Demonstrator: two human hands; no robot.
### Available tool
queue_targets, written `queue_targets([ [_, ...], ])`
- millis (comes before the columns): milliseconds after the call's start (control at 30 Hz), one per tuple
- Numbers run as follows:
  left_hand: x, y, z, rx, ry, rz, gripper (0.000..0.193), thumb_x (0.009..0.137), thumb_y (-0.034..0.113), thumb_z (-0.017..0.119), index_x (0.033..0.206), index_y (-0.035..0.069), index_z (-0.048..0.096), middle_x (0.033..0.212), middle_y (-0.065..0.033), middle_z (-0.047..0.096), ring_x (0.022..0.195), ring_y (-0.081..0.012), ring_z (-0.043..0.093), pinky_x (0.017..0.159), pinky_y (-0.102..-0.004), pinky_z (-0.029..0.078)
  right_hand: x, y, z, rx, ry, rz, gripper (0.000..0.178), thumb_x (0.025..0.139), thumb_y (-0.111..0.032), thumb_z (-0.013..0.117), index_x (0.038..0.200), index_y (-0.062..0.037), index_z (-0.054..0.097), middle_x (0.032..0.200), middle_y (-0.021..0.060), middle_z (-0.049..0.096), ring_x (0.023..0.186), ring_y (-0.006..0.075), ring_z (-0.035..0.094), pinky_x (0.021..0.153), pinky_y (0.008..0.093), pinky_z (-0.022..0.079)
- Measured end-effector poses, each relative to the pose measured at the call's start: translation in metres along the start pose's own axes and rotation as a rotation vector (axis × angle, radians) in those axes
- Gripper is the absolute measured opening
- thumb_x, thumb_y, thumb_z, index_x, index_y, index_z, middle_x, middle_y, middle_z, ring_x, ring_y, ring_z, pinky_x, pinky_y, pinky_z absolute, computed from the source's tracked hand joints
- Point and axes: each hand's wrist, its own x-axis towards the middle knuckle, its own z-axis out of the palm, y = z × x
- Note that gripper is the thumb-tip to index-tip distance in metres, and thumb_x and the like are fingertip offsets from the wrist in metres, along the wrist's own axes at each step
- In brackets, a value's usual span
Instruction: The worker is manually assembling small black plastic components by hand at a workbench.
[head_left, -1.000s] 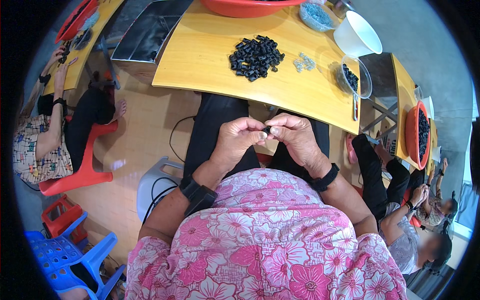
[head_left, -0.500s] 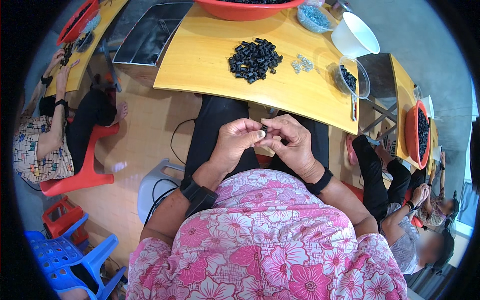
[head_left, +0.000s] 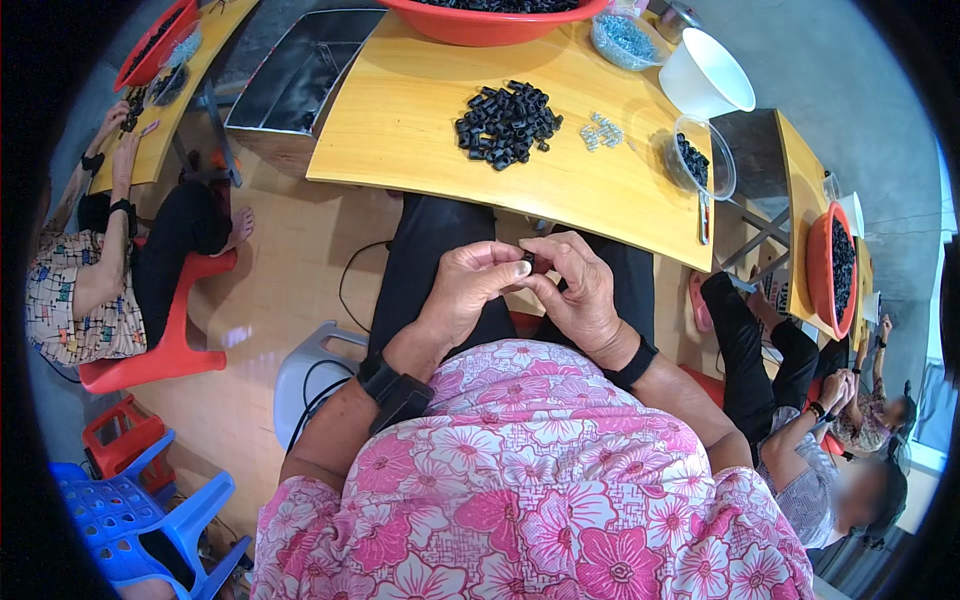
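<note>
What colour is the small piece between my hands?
The small piece is black; it shows best in the head view.

Small black piece (head_left: 528, 257), mostly hidden, pinched in left grip (head_left: 465, 285), beside right grip (head_left: 585, 292).

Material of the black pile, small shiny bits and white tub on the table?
Black pieces: likely plastic or rubber, satin; soft highlights on dark surfaces.
Small shiny bits: metal or clear plastic, can't tell; pale glints only.
White tub: probably smooth plastic; even colour, thin rim.

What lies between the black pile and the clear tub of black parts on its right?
A small cluster of clear pieces on the table, in the head view.
</note>
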Motion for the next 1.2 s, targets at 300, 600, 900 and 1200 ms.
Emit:
queue_targets([
  [300, 0.003, -0.003, 0.001, -0.075, 0.006, -0.022, 0.011, 0.089, 0.010, 0.062, 0.096, 0.001, 0.065, 0.085, -0.0026, 0.064, 0.079, -0.0090, 0.060, 0.071, -0.0226, 0.051, 0.003, -0.007, -0.004, 0.060, -0.046, 0.059, 0.042, 0.071, 0.000, 0.069, 0.111, -0.0123, 0.063, 0.086, 0.0085, 0.055, 0.072, 0.0222, 0.058, 0.063, 0.0295, 0.049],
  [600, 0.007, -0.003, -0.002, -0.078, -0.022, -0.082, 0.012, 0.091, 0.008, 0.058, 0.099, 0.002, 0.064, 0.096, -0.0044, 0.064, 0.089, -0.0123, 0.061, 0.081, -0.0272, 0.052, 0.007, -0.004, -0.007, 0.070, -0.064, 0.060, 0.038, 0.072, -0.003, 0.070, 0.109, -0.0104, 0.062, 0.084, 0.0086, 0.054, 0.070, 0.0219, 0.056, 0.063, 0.0302, 0.048],
  [900, 0.009, -0.007, -0.006, -0.012, -0.023, -0.069, 0.012, 0.091, 0.007, 0.058, 0.100, 0.001, 0.063, 0.092, -0.0036, 0.064, 0.083, -0.0097, 0.061, 0.074, -0.0242, 0.052, 0.006, -0.003, -0.007, 0.027, -0.115, 0.024, 0.036, 0.075, -0.002, 0.068, 0.110, -0.0079, 0.059, 0.086, 0.0101, 0.053, 0.071, 0.0234, 0.056, 0.063, 0.0311, 0.048],
  [1200, 0.006, -0.005, 0.005, -0.034, 0.023, -0.082, 0.014, 0.092, 0.010, 0.058, 0.102, 0.001, 0.062, 0.090, -0.0035, 0.063, 0.080, -0.0094, 0.060, 0.073, -0.0255, 0.053, 0.002, -0.002, -0.008, 0.050, -0.105, 0.063, 0.039, 0.073, -0.003, 0.068, 0.111, -0.0086, 0.060, 0.082, 0.0089, 0.052, 0.071, 0.0227, 0.054, 0.064, 0.0307, 0.046],
])
